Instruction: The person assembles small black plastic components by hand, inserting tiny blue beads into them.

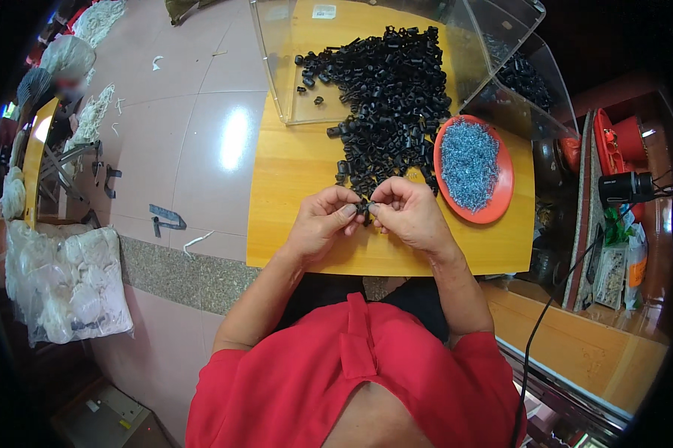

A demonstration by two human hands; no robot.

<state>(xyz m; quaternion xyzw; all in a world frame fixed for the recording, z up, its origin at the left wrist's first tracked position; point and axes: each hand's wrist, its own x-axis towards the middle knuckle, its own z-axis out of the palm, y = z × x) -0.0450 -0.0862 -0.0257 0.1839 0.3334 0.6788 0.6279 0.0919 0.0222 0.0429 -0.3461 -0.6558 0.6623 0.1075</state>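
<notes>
Close to the table's near edge, my left hand [323, 222] and my right hand [412, 216] meet with their fingers pinched together. Between them is a small black plastic part [364, 210], mostly covered by the fingertips. Just beyond the hands spreads a large heap of similar black plastic parts [396, 89], short and tube-like. To the right of the heap, a red oval plate [507, 179] holds a mound of tiny silvery-blue metal pieces [468, 163]; they are too small to tell apart.
A clear plastic box [306, 122] surrounds the far part of the heap on the yellow table [456, 257]. Another clear bin [527, 82] with black parts stands at the far right. Bagged white bundles [75, 280] lie on the floor at left. A black cable [539, 321] hangs at right.
</notes>
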